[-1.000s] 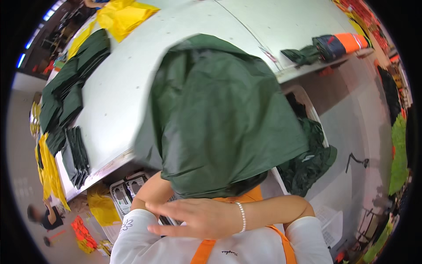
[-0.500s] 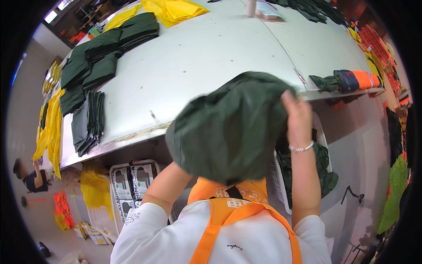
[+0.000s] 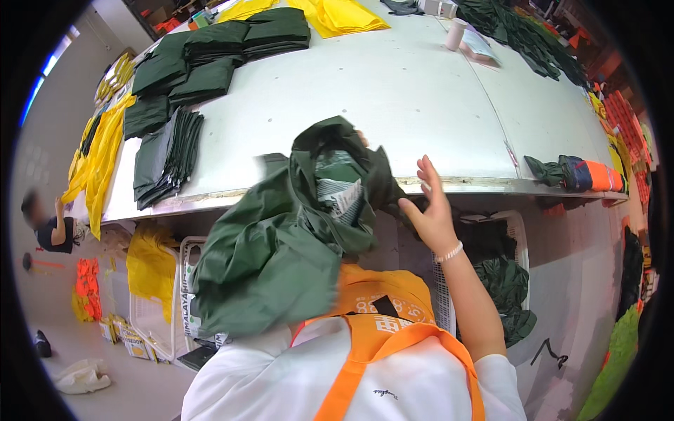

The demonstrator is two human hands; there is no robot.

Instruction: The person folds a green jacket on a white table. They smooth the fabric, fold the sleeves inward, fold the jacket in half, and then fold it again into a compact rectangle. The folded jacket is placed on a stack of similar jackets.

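Observation:
A dark green rain jacket hangs bunched in front of my chest, above the table's near edge. Its collar or hood opening faces up and shows a white printed label and lighter green lining. The jacket covers my left forearm and nearly all of my left hand; only a bit of finger shows at the opening's far rim, where the jacket hangs from it. My right hand is just right of the jacket, fingers spread and thumb apart, with nothing in it.
On the white table, folded dark green garments are stacked at left and yellow ones lie behind. A rolled orange-and-navy garment rests at the right edge. Below stands a white basket with green garments. Another person is at far left.
The jacket has turned and dropped leftward, and its opening with the label now shows. My right hand has let go of it and opened. My left forearm has become hidden behind the cloth.

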